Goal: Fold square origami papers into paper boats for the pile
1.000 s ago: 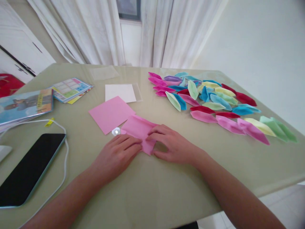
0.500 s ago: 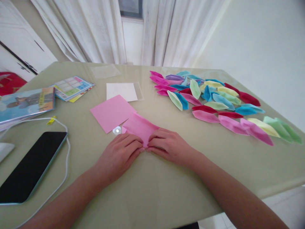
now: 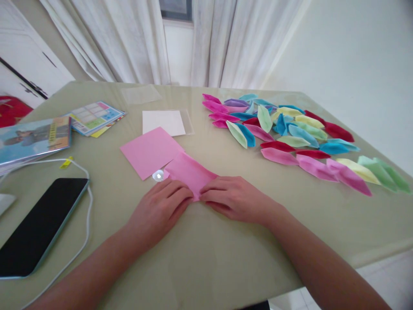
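Both hands grip a sheet of pink paper [image 3: 191, 172] along its near edge, low over the table [image 3: 193, 267]. My left hand [image 3: 166, 204] pinches the near left part, its fingers closed together. My right hand [image 3: 230, 196] pinches the near right part, a small gap from the left fingertips. The sheet's near edge looks folded, though the fingers hide much of it. Just beyond lies a flat square of pink paper [image 3: 150, 150], partly under or against the held sheet. A small shiny round object [image 3: 158, 175] sits by the left knuckles.
Several folded paper pieces [image 3: 280, 157] in many colours spread over the right side. White paper [image 3: 163, 122] lies in a clear sleeve at the back. To the left are a phone [image 3: 41, 228], a white cable [image 3: 89, 215], a booklet [image 3: 35, 140] and printed cards [image 3: 97, 116].
My fingers have shifted slightly along the paper's near edge, the right hand a little to the right. The camera view has moved slightly. Both hands keep hold of the pink paper.
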{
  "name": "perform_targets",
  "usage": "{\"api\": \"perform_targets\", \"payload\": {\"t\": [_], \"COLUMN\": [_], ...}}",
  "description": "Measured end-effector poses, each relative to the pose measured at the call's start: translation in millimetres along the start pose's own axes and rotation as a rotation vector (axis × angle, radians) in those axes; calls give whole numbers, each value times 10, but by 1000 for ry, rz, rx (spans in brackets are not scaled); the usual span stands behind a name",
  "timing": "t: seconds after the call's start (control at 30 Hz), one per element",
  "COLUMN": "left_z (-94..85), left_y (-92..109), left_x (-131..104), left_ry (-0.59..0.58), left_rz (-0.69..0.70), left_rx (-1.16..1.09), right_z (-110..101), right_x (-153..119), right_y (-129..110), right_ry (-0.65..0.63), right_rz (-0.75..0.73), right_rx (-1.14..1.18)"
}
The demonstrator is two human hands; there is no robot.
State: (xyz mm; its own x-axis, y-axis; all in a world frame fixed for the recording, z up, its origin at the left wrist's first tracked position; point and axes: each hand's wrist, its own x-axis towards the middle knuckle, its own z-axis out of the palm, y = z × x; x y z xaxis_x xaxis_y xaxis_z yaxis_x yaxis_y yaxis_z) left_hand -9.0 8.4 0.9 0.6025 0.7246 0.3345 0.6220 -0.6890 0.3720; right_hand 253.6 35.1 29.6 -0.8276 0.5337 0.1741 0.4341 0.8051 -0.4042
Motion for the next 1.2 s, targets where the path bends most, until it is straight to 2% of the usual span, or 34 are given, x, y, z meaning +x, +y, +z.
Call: {"api": "perform_targets", "payload": {"t": [0.17,0.3,0.57,0.73,1.2], "left_z": [-22,-34,40,53,42], "left_y": [24,134,365,436,463], "left_x": [-16,-61,-120,-149,-139], "left_ry": [-1,-31,7,-36,-52], "left_rz": [107,155,99,84,12], "left_rx": [152,302,412,477,421], "right_z": [-38,-48,-32,-26,-26], "right_x": [11,16,2,10,19], "right_y": [-28,-47,-73,-73,-93], "right_ry": [-56,-82,-63,-42,-35], "right_rz": [-47,-28,-40,-70,-74], "right_rx": [-55,-80,-91,-135,-154]}}
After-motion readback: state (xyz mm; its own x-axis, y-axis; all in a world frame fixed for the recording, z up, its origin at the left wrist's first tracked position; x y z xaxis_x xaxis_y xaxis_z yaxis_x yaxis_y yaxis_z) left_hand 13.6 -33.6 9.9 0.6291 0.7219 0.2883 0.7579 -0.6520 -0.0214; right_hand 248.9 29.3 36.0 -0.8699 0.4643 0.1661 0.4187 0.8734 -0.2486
